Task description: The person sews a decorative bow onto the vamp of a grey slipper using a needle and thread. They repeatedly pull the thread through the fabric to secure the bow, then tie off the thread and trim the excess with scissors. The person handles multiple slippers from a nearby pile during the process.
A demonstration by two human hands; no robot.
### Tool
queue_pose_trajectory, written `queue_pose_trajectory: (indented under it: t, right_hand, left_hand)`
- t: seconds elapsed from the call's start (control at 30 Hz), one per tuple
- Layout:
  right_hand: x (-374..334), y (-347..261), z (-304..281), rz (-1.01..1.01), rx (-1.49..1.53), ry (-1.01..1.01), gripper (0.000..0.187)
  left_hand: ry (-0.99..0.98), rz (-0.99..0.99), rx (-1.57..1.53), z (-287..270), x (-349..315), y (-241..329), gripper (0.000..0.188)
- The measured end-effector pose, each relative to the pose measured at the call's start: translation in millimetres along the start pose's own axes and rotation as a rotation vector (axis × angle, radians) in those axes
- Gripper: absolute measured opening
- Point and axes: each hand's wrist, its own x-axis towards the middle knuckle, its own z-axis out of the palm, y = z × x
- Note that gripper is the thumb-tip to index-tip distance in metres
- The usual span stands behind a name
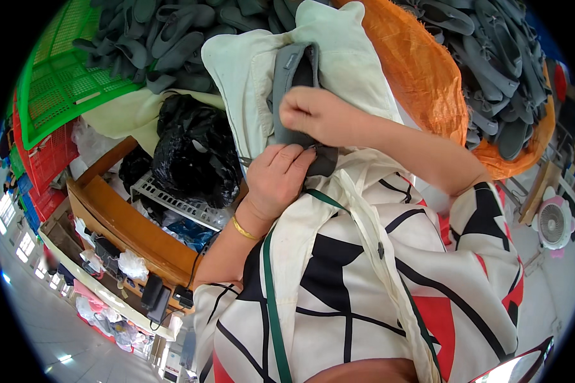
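A grey fabric shoe (292, 70) lies lengthwise on a white cloth pad (246, 67) in front of me, its opening toward the far end. My left hand (278, 175) is closed on the near end of the shoe, fingers bent over its edge. A thin dark metallic piece (245, 162) sticks out on the left side of that hand; its kind cannot be made out. My right hand (316, 117) is curled closed above the middle of the shoe, slightly smeared by motion. Whatever its fingers may pinch is hidden.
Grey shoes (172, 38) are heaped at the far left beside a green plastic crate (64, 70). An orange woven sack (421, 64) at right holds more shoes. On the left stand a black plastic bag (195, 150) and a wooden drawer (131, 223). A fan (554, 223) stands far right.
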Motion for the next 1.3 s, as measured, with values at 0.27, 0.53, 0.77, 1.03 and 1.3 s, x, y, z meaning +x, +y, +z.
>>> queue_pose_trajectory:
  t: [0.27,0.53,0.77,1.03,1.3]
  right_hand:
    - [3,-31,-34,0.527,0.591,0.031,0.022]
    - [-5,-85,-126,-0.155,1.034,0.578,0.011]
    - [-27,-32,-55,0.254,0.23,0.158,0.013]
    - [-54,-37,-31,0.164,-0.493,-0.142,0.011]
    - [-61,-35,-28,-0.027,-0.546,-0.037,0.009]
  left_hand:
    - [-0.104,-0.209,-0.151,-11,17,-3,0.026]
    - [-0.172,-0.296,-0.286,-10,20,-10,0.02]
    - [-0.182,-0.388,-0.392,-13,23,-11,0.019]
    - [-0.119,-0.443,-0.334,-7,11,-6,0.021]
    - [-0.031,-0.406,-0.326,-1,9,-3,0.021]
